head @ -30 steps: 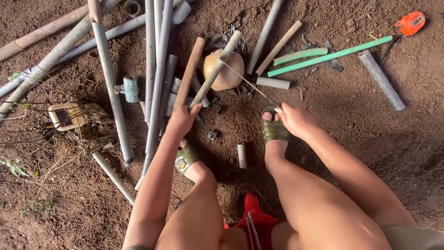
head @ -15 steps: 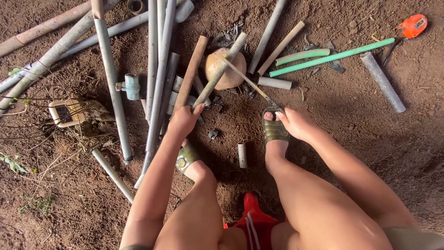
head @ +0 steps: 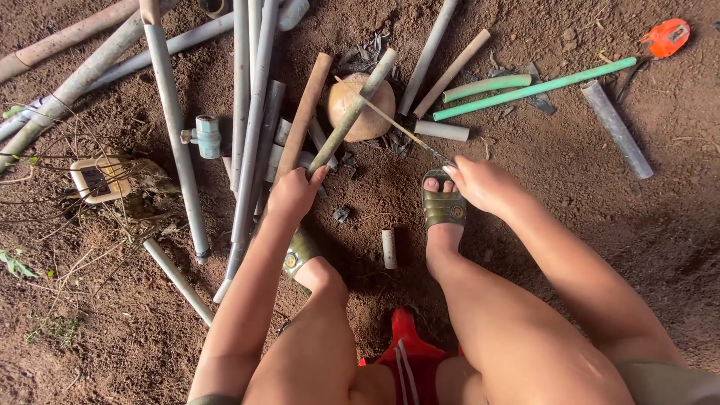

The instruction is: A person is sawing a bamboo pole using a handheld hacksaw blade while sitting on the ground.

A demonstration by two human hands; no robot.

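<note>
Fingers (head: 321, 175) of the left hand (head: 294, 193) are gripping a dusty grey plastic pipe (head: 352, 112) lying across the round tan stone (head: 361, 109) at centre top; right hand (head: 484, 184) is clasping a thin saw blade (head: 397, 126) crossing it, uncut.

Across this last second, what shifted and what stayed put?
The thin saw blade in the right hand slid back and forth across the grey plastic pipe. The left hand kept gripping that pipe on the round tan stone. Other pipes stayed.
</note>
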